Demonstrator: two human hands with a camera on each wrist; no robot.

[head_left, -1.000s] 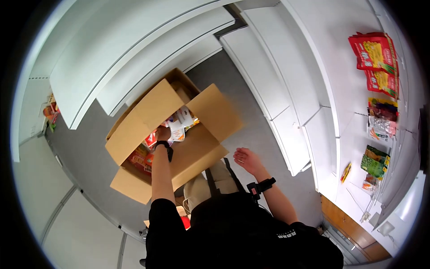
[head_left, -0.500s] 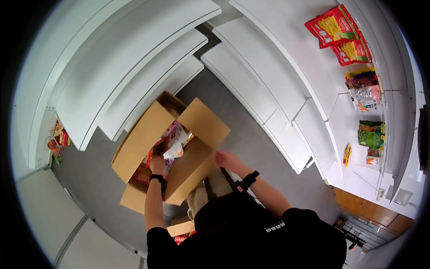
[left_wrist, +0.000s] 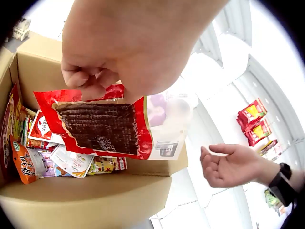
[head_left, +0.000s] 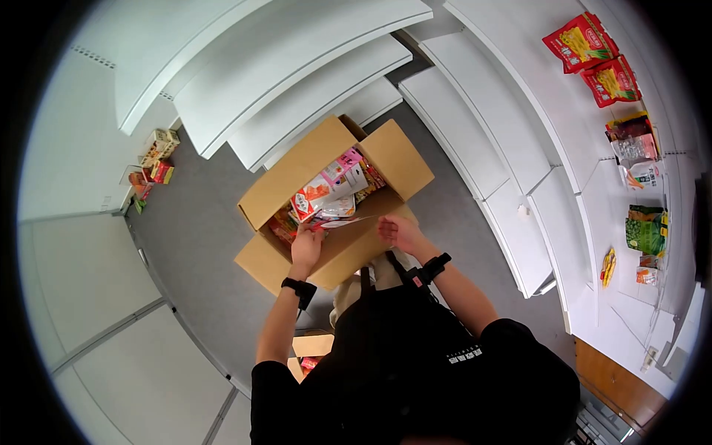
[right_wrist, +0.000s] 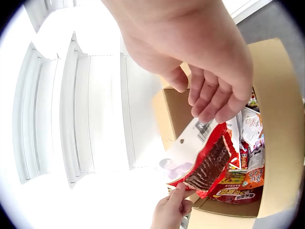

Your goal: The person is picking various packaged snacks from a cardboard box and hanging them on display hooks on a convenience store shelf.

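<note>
My left hand point(head_left: 305, 251) pinches a red-edged snack packet point(left_wrist: 100, 126) by one edge, over the opening of a cardboard box point(head_left: 291, 176). A clear window in the packet shows dark brown strips, and a white panel runs along one end. My right hand point(head_left: 401, 233) is at the box's near right side with nothing in it. Its fingers bend loosely, close to the packet's white end in the right wrist view. Beneath lie more snack packets point(head_left: 326, 185), among them an orange one point(left_wrist: 25, 162) and a white one point(left_wrist: 71, 161).
White shelves point(head_left: 311, 81) stand beyond the box and along the right. Red snack bags point(head_left: 582, 43) and a green bag point(head_left: 646, 231) sit on the right shelf. Several food packs point(head_left: 157, 159) are at the far left. A second, smaller box point(head_left: 313, 345) stands near my legs.
My left hand has come up from inside the box with the red-edged packet. My right hand has moved in to the box's near edge. The head view has shifted.
</note>
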